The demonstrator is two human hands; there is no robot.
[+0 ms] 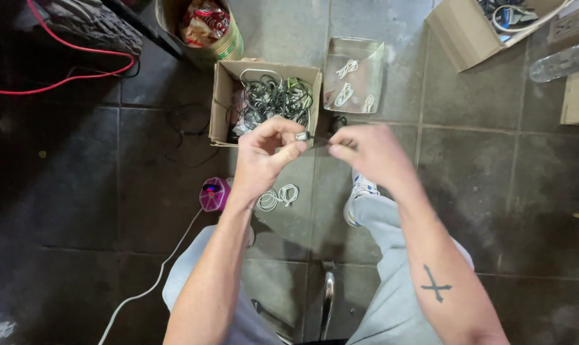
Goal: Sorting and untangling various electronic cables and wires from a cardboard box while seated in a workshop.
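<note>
My left hand pinches a small metal cable plug between thumb and fingers. My right hand grips the dark cable just beyond the plug, fingers closed on it. Both hands are held together above the floor, in front of an open cardboard box full of tangled dark and white cables. A coiled white cable lies on the floor under my left wrist.
A clear plastic tray holds white coiled cables beside the box. A pink round device with a white cord sits left. A tin with snack wrappers, another cardboard box, a plastic bottle and a red wire surround.
</note>
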